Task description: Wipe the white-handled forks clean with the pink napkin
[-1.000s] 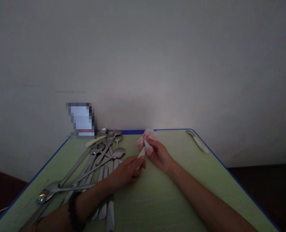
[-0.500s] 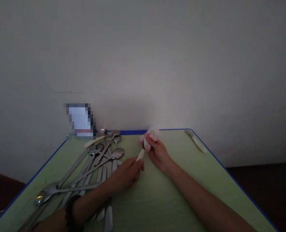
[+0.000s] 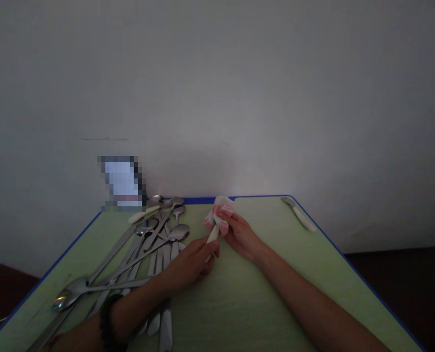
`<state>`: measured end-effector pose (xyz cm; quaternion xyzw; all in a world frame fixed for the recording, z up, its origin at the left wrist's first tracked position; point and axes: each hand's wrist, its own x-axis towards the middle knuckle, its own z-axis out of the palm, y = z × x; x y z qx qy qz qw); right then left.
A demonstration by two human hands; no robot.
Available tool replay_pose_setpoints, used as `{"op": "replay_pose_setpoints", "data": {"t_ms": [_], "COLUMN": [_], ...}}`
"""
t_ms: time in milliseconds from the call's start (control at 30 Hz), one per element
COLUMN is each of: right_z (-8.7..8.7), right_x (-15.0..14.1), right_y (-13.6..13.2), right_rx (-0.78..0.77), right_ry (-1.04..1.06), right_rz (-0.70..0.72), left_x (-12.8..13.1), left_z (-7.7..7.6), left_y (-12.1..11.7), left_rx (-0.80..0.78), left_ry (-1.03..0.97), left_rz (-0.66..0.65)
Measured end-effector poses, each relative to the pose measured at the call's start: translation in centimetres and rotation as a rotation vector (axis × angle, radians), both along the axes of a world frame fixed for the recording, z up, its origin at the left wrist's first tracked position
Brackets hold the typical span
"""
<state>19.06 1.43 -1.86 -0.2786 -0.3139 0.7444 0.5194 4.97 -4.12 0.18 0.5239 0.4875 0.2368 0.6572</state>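
Observation:
My left hand (image 3: 195,259) is closed around the pale handle of a utensil (image 3: 213,234) that points away from me. Its far end is covered by a crumpled pink and white cloth (image 3: 220,213), so I cannot tell its kind. Pinching that cloth around the utensil is my right hand (image 3: 242,235), fingers closed. To the left, partly under my left forearm, lies a loose pile of metal spoons (image 3: 178,233) and other cutlery. A knife with a curved pale handle (image 3: 302,219) rests alone near the right edge.
The pale green table (image 3: 246,308) has a blue rim and meets a plain wall (image 3: 217,98) at the back. A blurred-out upright device with a bright screen (image 3: 122,181) stands at the back left. A large spoon (image 3: 70,293) sticks out leftward from the pile.
My right hand and the cloth have shifted slightly left and toward me, down the utensil to its handle. My left hand has barely moved.

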Motion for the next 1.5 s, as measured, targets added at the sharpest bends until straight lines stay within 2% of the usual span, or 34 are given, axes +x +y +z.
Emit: {"op": "replay_pose_setpoints", "data": {"t_ms": [167,333,400,533,700,767,833,967,1067,1333,1500], "right_z": [0.0,0.1,0.2,0.3,0.3,0.3,0.3,0.0,-0.1,0.0,0.2], "right_x": [-0.2,-0.5,-0.5,-0.5,-0.3,-0.3,-0.3,-0.6,-0.7,-0.7,-0.7], "right_y": [-0.1,0.5,0.6,0.4,-0.3,-0.4,-0.3,0.1,0.4,0.3,-0.3], "right_rx": [0.0,-0.014,-0.036,-0.018,0.028,0.021,0.012,0.005,-0.008,0.002,0.024], "right_ry": [0.012,0.128,0.148,0.088,-0.033,-0.04,-0.013,0.077,0.081,0.064,-0.025], "right_rz": [-0.011,-0.211,-0.234,-0.192,-0.006,0.018,-0.014,-0.182,-0.235,-0.2,-0.08], "left_x": [0.0,-0.1,-0.1,-0.1,-0.1,-0.1,-0.1,0.0,0.0,-0.5,-0.5], "left_z": [0.2,-0.1,-0.2,-0.2,0.1,0.0,-0.1,-0.3,-0.3,-0.8,-1.2], "left_y": [0.0,0.3,0.3,0.1,0.0,0.0,0.1,0.1,0.1,0.2,0.3], "left_rx": [0.016,0.01,0.008,0.028,0.032,0.042,0.038,0.031,0.035,-0.016,-0.028], "left_ry": [0.005,0.03,0.034,-0.001,-0.017,-0.012,-0.007,-0.001,-0.027,-0.145,-0.228], "left_rz": [0.003,-0.01,-0.013,-0.007,-0.003,-0.008,-0.009,-0.014,-0.019,-0.055,-0.045]}}
